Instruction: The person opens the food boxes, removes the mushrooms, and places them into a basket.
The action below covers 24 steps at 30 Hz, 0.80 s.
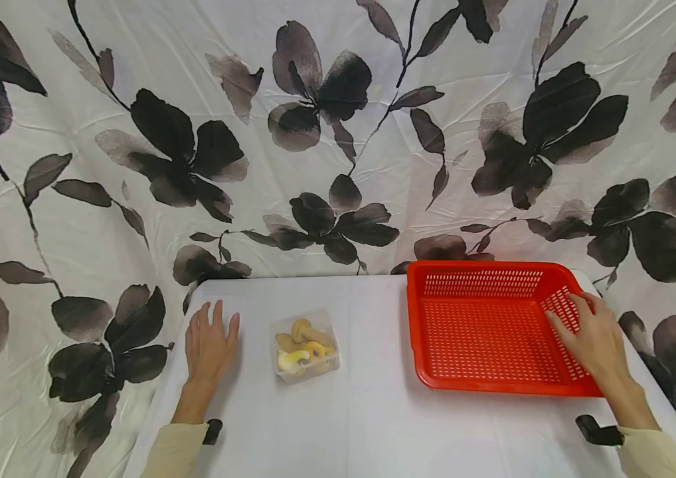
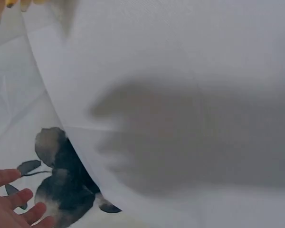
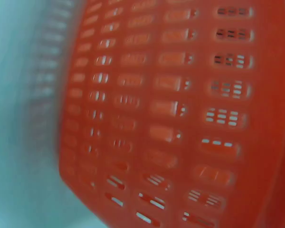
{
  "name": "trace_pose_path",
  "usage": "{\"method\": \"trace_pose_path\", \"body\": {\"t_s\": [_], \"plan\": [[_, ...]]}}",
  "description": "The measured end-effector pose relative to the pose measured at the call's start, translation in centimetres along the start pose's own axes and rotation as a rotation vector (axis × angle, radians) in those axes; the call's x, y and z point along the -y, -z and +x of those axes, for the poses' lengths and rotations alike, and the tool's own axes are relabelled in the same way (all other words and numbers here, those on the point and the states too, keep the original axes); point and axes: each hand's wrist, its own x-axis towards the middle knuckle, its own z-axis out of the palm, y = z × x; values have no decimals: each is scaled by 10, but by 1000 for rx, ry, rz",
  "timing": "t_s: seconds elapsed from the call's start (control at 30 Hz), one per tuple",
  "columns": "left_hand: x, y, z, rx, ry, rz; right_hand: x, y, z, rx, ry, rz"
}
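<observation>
My left hand (image 1: 209,342) is over the left side of the white table, fingers extended and thumb apart, holding nothing. In the left wrist view its fingertips (image 2: 23,194) show at the lower left, with a hand shadow on the white cloth. Right of it stands a clear square box (image 1: 308,377) with tan mushroom-shaped pieces (image 1: 302,330) and yellow-and-white pieces (image 1: 295,360) inside. My right hand (image 1: 597,338) is at the right side of a red plastic basket (image 1: 475,332), thumb and fingers spread over its side wall. Whether they touch it is unclear. The basket's perforated wall fills most of the right wrist view.
A white cloth covers the table (image 1: 368,425). Behind it hangs a white curtain (image 1: 410,166) with dark flowers, also seen along both sides. The basket reaches the table's back edge. Pale sleeves (image 1: 173,451) and dark wrist straps (image 1: 601,431) are on both arms.
</observation>
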Motion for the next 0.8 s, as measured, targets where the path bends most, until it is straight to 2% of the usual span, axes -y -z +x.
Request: {"method": "trace_pose_path", "body": {"t_s": [0.23, 0.33, 0.47, 0.8], "plan": [[-18, 2, 0, -59, 34, -77, 15, 2, -1, -51, -23, 77], [-26, 3, -1, -64, 54, -99, 22, 2, -2, -71, -24, 136], [-35, 3, -1, -26, 96, -133, 30, 0, -4, -85, -38, 210], [-48, -3, -5, 61, 175, -224, 51, -3, -7, -89, -68, 289]]}}
